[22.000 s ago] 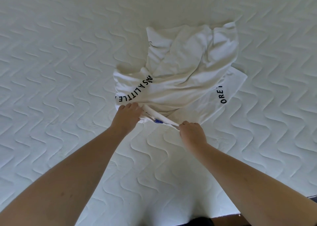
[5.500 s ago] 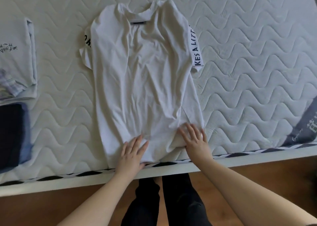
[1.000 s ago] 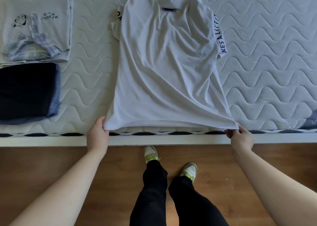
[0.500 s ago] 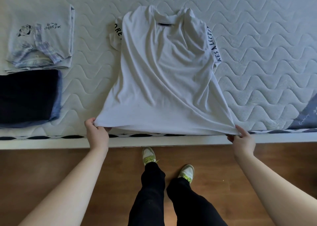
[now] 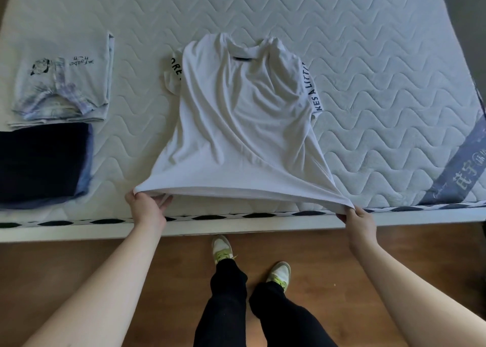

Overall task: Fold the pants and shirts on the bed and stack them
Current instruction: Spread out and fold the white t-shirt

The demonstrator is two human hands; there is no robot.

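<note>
White-and-green sneakers [image 5: 279, 275] and black trouser legs [image 5: 228, 302] on wooden floor [image 5: 65, 262]

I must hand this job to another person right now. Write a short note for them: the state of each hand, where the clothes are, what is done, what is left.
Left hand grips the left hem corner of the white T-shirt; right hand grips the right hem corner. The hem is lifted off the mattress; collar and sleeves lie flat.
Done: a folded printed shirt and a folded dark garment lie side by side at the left, touching.
Left: fold the white T-shirt, then stack everything.
</note>
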